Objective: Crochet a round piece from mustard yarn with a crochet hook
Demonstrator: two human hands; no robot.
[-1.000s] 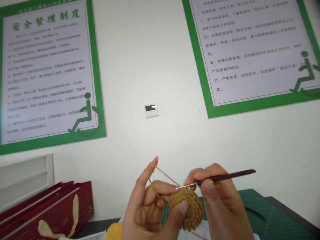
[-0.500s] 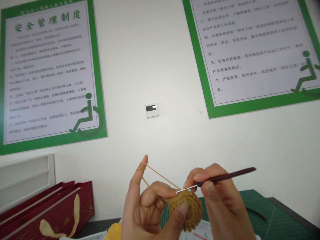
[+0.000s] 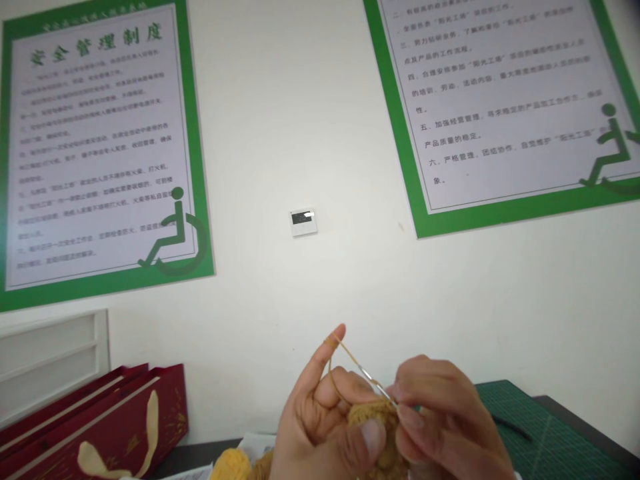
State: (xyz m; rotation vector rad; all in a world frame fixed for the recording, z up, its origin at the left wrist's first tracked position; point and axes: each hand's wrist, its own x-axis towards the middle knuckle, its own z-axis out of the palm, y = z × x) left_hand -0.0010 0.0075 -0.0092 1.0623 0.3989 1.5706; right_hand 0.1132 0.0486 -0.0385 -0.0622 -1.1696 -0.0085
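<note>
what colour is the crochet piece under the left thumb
The crochet piece is mustard brown, best seen in the head view.

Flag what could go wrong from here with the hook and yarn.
1. The yarn wraps near the tip of the left hand's raised index finger; it could slide off and go slack.
2. Yarn meets the slim metal hook in the right hand; the strand might slip or snag.
3. Fingers cover much of the crocheted piece, so a missed stitch might go unnoticed.
</note>
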